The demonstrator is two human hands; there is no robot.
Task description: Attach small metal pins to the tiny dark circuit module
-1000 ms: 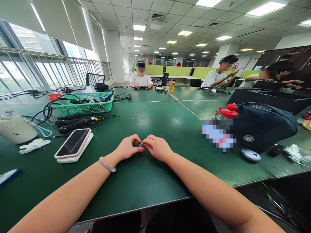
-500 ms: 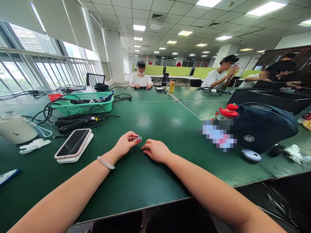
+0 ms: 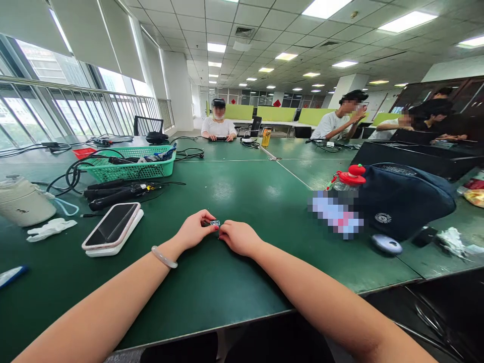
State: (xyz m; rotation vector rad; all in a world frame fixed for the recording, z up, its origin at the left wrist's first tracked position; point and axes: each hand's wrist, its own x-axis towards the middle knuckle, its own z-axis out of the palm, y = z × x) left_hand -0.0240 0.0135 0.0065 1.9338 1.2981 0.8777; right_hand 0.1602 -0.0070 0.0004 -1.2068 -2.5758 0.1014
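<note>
Between the thumb and fingers of my left hand (image 3: 194, 227) is a small rectangular piece (image 3: 215, 223) with a dark and pale pattern, too small to name exactly. It is held just above the green table (image 3: 204, 292). My right hand (image 3: 240, 236) is closed in a pinch close beside it, fingertips at the right end of the piece. What the right fingertips hold is hidden, and I cannot tell whether they touch the piece. A pale bangle (image 3: 164, 257) circles my left wrist.
Left are a phone (image 3: 111, 227) on a white box, black cables, a green basket (image 3: 132, 174) and a cream container (image 3: 24, 201). Right are a red-lidded bottle (image 3: 350, 176), a dark blue bag (image 3: 412, 201) and a mouse (image 3: 386, 244). Several people sit farther off.
My right hand has come closer to the left, its fingertips now at the piece. The small dark thing seen at its fingertips before is hidden. The view has shifted slightly.
</note>
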